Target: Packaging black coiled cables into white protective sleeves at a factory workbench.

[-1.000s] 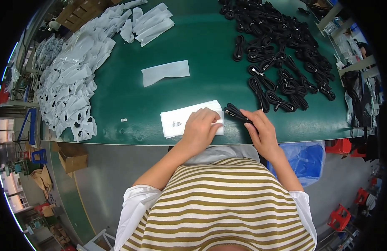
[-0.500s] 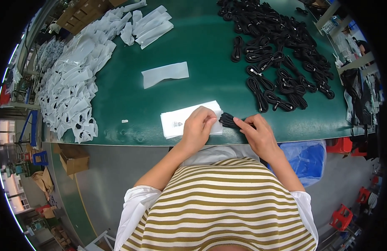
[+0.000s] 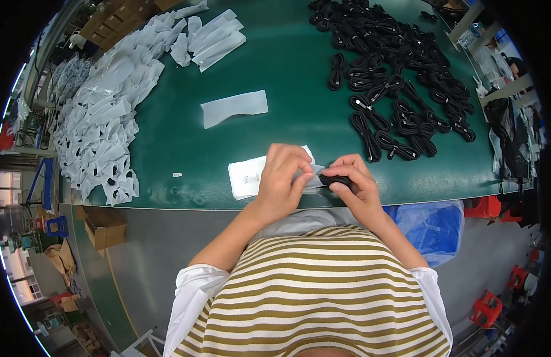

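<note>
My right hand (image 3: 360, 185) grips a coiled black cable (image 3: 335, 179) between thumb and fingers, near the table's front edge. My left hand (image 3: 281, 178) is closed at the mouth of a translucent white bag (image 3: 316, 172), thumb and fingertips pinching its edge. The cable's left end meets the bag's mouth; how far it reaches inside cannot be made out. Under my left hand lies a stack of flat white bags (image 3: 244, 179) with small dark print, partly hidden by the hand.
A filled-looking white bag (image 3: 235, 108) lies alone beyond the stack. At the left spreads a large heap of white bags (image 3: 102, 119), with a smaller pile (image 3: 219, 38) at the back. Many coiled black cables (image 3: 400, 77) cover the right side of the green table (image 3: 293, 71).
My left hand has lifted the bag's edge off the stack. The right hand has curled further round the cable, and the cable's end now sits against the bag's mouth.
</note>
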Available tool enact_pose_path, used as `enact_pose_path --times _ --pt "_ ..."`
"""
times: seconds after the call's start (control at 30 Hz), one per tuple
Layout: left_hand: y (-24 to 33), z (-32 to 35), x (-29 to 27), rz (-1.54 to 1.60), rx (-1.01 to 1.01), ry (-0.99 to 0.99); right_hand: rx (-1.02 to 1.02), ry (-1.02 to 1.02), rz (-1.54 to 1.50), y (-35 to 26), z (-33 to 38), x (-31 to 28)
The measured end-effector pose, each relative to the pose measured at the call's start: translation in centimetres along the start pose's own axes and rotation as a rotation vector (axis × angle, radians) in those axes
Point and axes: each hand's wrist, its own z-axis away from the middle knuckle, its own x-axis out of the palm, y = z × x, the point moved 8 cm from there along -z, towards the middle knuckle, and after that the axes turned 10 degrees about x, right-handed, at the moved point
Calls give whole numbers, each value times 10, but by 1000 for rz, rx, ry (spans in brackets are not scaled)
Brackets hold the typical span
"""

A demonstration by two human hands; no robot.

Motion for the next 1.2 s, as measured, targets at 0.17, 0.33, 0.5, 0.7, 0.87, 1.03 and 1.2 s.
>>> enact_pose_path --times 0.17,0.33,0.5,0.7,0.87,1.03,1.2 --pt "-19 -3 -23 277 -201 134 -160 88 -54 -31 -7 1" --pt "-53 -18 -69 764 -442 484 -220 244 349 -45 -17 -19" --pt "-68 -33 -121 174 -205 557 -88 493 1042 -23 -23 -56" --pt "-41 -22 -46 -312 13 179 81 573 920 9 -17 -72" --pt "-14 17 12 -135 -49 -123 0 438 565 0 -6 -67" --pt "-23 29 26 -136 -128 -182 -25 256 430 -13 6 -42" --pt "-37 33 19 84 -314 -13 -38 151 421 -15 16 -33"
